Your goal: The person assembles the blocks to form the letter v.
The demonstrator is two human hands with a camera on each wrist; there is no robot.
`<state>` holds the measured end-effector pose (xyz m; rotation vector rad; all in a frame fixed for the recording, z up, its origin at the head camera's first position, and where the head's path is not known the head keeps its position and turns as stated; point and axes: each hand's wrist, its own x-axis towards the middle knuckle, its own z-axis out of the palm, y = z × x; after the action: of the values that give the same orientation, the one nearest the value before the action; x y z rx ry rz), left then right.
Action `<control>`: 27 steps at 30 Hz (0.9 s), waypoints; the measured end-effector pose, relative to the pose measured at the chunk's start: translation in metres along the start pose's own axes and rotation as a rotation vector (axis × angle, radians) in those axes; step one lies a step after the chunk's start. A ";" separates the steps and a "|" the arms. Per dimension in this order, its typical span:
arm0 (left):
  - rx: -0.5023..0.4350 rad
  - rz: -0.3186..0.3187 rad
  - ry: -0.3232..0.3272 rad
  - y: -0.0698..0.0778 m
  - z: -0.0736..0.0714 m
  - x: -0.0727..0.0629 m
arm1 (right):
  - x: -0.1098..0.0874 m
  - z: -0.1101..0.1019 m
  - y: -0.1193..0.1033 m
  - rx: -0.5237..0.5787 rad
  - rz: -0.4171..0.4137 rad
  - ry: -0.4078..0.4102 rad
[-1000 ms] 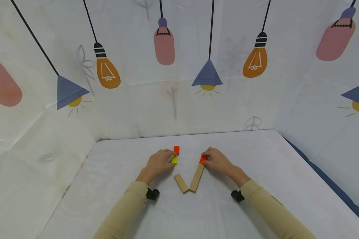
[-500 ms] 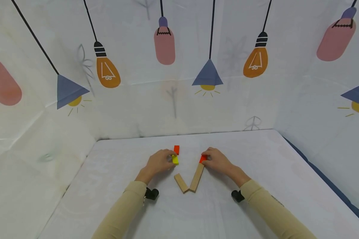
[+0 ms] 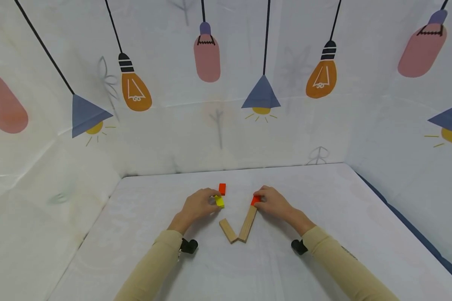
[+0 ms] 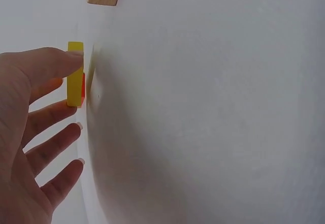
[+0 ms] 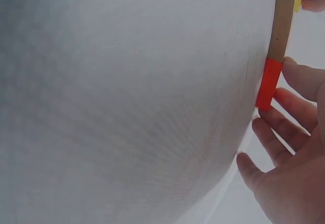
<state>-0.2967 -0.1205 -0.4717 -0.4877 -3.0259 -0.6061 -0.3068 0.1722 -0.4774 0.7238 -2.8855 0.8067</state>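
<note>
My left hand [image 3: 198, 207] pinches a yellow block [image 4: 75, 82] between thumb and fingertips. In the left wrist view this block stands on end, with a shadow on the surface beside it. A red block [image 3: 222, 189] lies just beyond it in the head view, near the left fingertips. My right hand [image 3: 276, 204] pinches another red block [image 5: 269, 84], which meets the far end of a line of plain wooden blocks [image 3: 247, 225]. A shorter wooden piece [image 3: 228, 230] slants to the near end of that line, and together they make a V.
Everything lies on a white-covered table [image 3: 226, 276]. A white sheet [image 3: 165, 138] printed with lamps and bulbs rises behind and at the sides. Small black wrist cameras [image 3: 188, 246] sit under both sleeves.
The yellow block has tilted in my left hand, shifting slightly right and then back left. The left forearm has drifted a little left. My right hand and its red block have stayed put.
</note>
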 end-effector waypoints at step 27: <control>-0.022 0.017 0.037 0.001 -0.004 -0.022 | 0.000 -0.002 -0.005 -0.006 0.040 -0.020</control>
<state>-0.2759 -0.1276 -0.4688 -0.4969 -2.9806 -0.6409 -0.3045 0.1694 -0.4730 0.6791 -2.9276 0.7988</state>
